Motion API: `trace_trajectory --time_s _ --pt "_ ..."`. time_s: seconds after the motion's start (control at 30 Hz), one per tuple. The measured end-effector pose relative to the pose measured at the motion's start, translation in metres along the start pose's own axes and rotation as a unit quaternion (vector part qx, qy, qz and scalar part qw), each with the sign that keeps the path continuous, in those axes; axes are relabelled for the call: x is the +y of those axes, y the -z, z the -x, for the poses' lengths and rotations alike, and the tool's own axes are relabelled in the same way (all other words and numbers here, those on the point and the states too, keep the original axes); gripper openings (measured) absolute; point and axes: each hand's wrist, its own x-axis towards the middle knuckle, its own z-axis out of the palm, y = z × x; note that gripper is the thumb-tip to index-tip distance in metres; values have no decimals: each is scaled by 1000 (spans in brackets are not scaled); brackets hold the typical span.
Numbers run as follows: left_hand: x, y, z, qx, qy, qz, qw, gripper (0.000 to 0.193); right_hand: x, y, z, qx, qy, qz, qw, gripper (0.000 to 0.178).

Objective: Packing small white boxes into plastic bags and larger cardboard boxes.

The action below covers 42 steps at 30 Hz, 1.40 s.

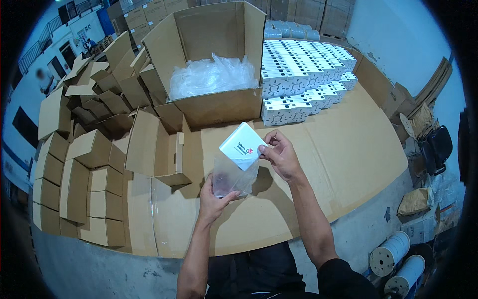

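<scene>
Above the cardboard-covered table, my left hand (216, 200) grips a clear plastic bag (230, 177) from below and its left side. The fingers of my right hand (280, 155) pinch the right corner of a flat white square box (241, 144) with a small red mark and dark print. Its lower corner sits inside the mouth of the bag, while most of it stands out above, tilted. Just left of my hands is an open small brown carton (172, 149). Beyond them stands a large open carton (214, 107) holding a heap of clear plastic bags (214, 77).
Stacked rows of white square units (303, 74) stand at the back right of the table (318, 164). Many folded brown cartons (94, 179) pile up along the left. Cable spools (391, 254) and a dark chair (435, 147) are on the floor at right. Another person (45, 81) is far left.
</scene>
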Motion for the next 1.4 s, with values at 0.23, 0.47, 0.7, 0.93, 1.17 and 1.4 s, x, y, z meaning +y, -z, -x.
trace_trajectory --time_s 0.23,0.47,0.7,0.93,1.17,1.4 --pt "-3 2 -2 -11 -14 -12 1000 64 -1 4 0 -36 -21 5 999 19" --pt "0 1 -1 -17 6 27 999 63 -2 5 0 -36 -15 -23 999 20" --pt "0 0 0 -17 24 26 999 64 1 2 -1 -31 -46 31 998 19" --pt "-6 -2 -1 -14 -1 17 1000 73 4 -1 2 -62 -118 7 991 16" --pt "-12 -2 -5 -7 -30 40 999 73 4 -12 0 -28 -93 48 994 16" --pt "-6 4 -31 16 22 38 999 31 12 -8 -5 -50 -44 93 993 12"
